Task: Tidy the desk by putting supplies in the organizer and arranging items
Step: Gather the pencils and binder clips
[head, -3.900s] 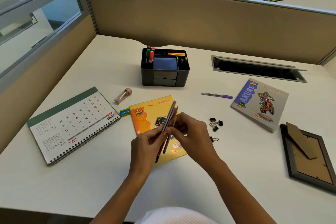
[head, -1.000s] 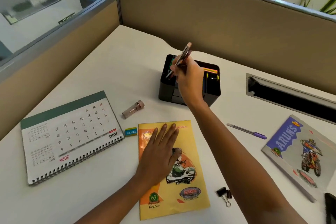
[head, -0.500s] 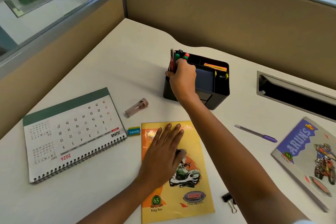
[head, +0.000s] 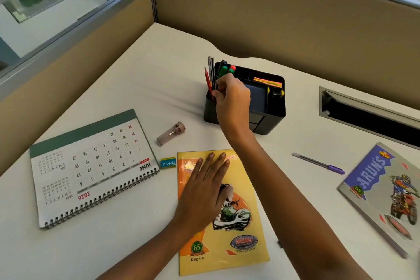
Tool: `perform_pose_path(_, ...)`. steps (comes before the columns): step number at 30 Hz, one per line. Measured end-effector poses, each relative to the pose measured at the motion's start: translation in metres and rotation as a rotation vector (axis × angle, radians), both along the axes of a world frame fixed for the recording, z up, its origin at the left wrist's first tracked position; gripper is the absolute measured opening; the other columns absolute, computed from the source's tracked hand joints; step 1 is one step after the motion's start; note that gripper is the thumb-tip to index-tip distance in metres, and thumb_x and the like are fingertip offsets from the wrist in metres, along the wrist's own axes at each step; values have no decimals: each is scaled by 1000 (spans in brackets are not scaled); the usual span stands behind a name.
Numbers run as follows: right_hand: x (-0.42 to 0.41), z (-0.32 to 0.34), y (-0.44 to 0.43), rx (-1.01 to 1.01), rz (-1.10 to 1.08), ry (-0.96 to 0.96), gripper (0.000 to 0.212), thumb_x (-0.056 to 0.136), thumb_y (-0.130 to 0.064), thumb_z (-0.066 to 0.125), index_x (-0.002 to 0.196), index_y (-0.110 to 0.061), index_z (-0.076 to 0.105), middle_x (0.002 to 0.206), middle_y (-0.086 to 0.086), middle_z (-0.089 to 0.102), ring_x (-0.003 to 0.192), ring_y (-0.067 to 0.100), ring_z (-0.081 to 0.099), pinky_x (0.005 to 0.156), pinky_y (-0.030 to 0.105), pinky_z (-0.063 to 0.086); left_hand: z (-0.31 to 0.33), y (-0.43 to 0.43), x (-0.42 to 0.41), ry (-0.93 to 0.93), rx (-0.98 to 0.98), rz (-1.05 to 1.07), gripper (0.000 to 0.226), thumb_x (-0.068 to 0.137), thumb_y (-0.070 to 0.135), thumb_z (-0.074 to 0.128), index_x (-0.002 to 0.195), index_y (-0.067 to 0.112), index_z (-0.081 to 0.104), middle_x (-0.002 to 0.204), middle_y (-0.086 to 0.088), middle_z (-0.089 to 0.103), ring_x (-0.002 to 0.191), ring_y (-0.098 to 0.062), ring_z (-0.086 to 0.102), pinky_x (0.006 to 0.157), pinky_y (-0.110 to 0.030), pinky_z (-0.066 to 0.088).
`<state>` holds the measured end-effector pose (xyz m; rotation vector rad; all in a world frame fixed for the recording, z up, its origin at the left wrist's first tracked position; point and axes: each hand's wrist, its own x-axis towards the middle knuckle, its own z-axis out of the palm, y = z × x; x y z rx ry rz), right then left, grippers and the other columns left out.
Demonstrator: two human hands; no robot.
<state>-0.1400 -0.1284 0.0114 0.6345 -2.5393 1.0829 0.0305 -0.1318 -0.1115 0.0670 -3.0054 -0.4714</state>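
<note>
— What lay nearest, at the bottom of the frame?
— A yellow notebook (head: 238,245), flat on the white desk (head: 145,88). The left hand (head: 204,191) rested on its upper half, palm down, fingers straight and together, gripping nothing.
— And around it?
— At lower left was a spiral desk calendar (head: 91,166), lying flat and showing June. A small blue-green eraser (head: 168,163) sat between the calendar's corner and the notebook's top left corner, just beside both. A little above that lay a pinkish clear tube (head: 171,133) on its side. At the right edge lay a grey notebook (head: 386,188) with a motorbike on its cover, and a purple pen (head: 318,163) lay between it and the right forearm.
— Where was the other hand?
— Further back, at centre frame. The right hand (head: 234,98) reached over the black organizer (head: 272,118), its fingers curled round a few pencils (head: 211,75). They stood nearly upright with their lower ends inside the organizer's front left compartment.
— What else was in the organizer?
— Markers (head: 227,69) with green and red caps stood in the slot behind the pencils, and bright sticky notes (head: 268,82) lay towards the back right.
— And beyond?
— A cable slot (head: 368,116) in the desk at right, then the tan partition (head: 272,18) along the top
</note>
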Motion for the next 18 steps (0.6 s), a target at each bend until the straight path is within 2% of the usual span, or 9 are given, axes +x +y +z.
perform_pose_path(3, 17, -7, 8, -93, 76, 113, 12, 84, 0, 66, 96, -1, 63, 93, 11, 67, 82, 16, 62, 71, 15, 49, -1, 0, -1, 12, -11, 4, 57, 99, 48, 27, 148, 20, 23, 155, 1, 22, 145, -19, 12, 118, -42, 15)
perform_pose_path(6, 37, -19, 12, -113, 197, 127, 11, 85, 3, 63, 95, -2, 63, 91, 8, 65, 79, 7, 55, 71, 8, 44, 1, 0, 0, -5, -14, 1, 55, 99, 47, 25, 143, 16, 33, 150, -3, 36, 142, -22, 24, 115, -45, 20)
perform_pose_path(9, 50, -40, 7, -39, 325, 64, 18, 82, 6, 65, 98, -2, 64, 94, 10, 66, 83, 14, 61, 74, 22, 53, 4, 1, 2, 18, -27, -10, 51, 98, 44, 23, 132, 15, 48, 138, -4, 52, 135, -23, 38, 115, -45, 23)
perform_pose_path(11, 55, -55, 0, 71, 391, -6, 28, 81, 9, 64, 106, -3, 64, 106, 12, 65, 97, 23, 61, 80, 34, 55, 7, 1, 5, 86, -37, -1, 43, 94, 41, 36, 127, 16, 50, 131, -3, 58, 129, -21, 43, 116, -39, 16)
perform_pose_path(13, 56, -68, -7, 196, 441, -24, 40, 79, 12, 63, 115, -5, 62, 118, 14, 61, 110, 28, 56, 87, 37, 52, 9, 1, 7, 116, -27, 5, 42, 90, 38, 40, 122, 15, 55, 123, -3, 63, 121, -20, 51, 115, -34, 16)
perform_pose_path(16, 57, -79, -14, 319, 509, -11, 50, 77, 12, 64, 123, -7, 59, 129, 14, 55, 121, 29, 49, 92, 36, 47, 11, 2, 9, 153, 40, 12, 42, 94, 38, 34, 120, 14, 55, 108, -4, 69, 102, -19, 64, 104, -37, 39)
perform_pose_path(18, 57, -80, -17, 347, 523, 6, 45, 78, 10, 64, 121, -6, 61, 125, 15, 58, 117, 31, 52, 90, 37, 49, 14, 2, 10, 192, 80, 37, 42, 97, 39, 25, 122, 15, 48, 101, -2, 72, 94, -15, 68, 92, -36, 49)
